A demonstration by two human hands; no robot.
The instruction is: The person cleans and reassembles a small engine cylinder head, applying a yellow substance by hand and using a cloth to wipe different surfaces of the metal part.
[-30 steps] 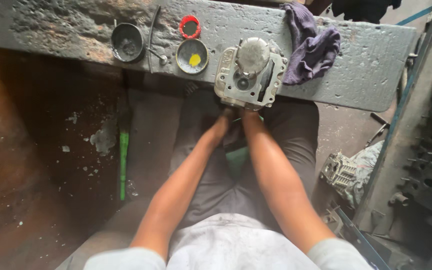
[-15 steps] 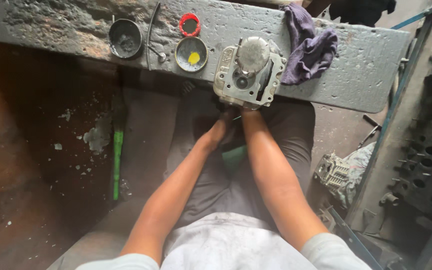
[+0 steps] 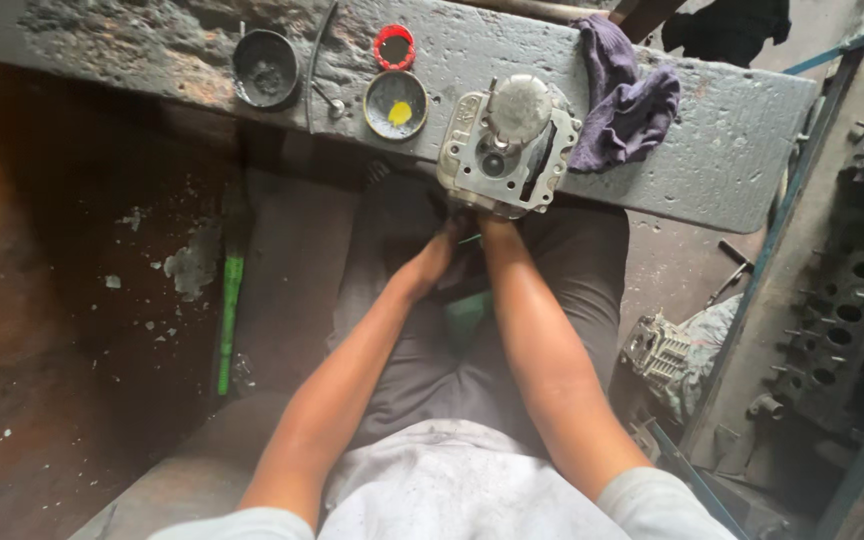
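Note:
A grey metal engine cylinder head (image 3: 505, 148) with a round domed part on top rests on the near edge of a worn grey workbench (image 3: 722, 150). Both my arms reach forward between my knees to just below it. My left hand (image 3: 439, 258) is curled low under the bench edge, beside something green (image 3: 467, 312) between my legs. My right hand (image 3: 490, 226) is right under the cylinder head, its fingers hidden by the part. I cannot see what either hand holds.
On the bench lie a dark bowl (image 3: 264, 68), a small dish with a yellow blob (image 3: 396, 104), a red ring (image 3: 394, 46), a thin metal rod (image 3: 316, 60) and a purple rag (image 3: 624, 100). A green-handled tool (image 3: 228, 315) lies on the floor at left. Engine parts (image 3: 664, 350) sit at right.
My hands stay together under the cylinder head, with only small shifts. The view has moved slightly with my head.

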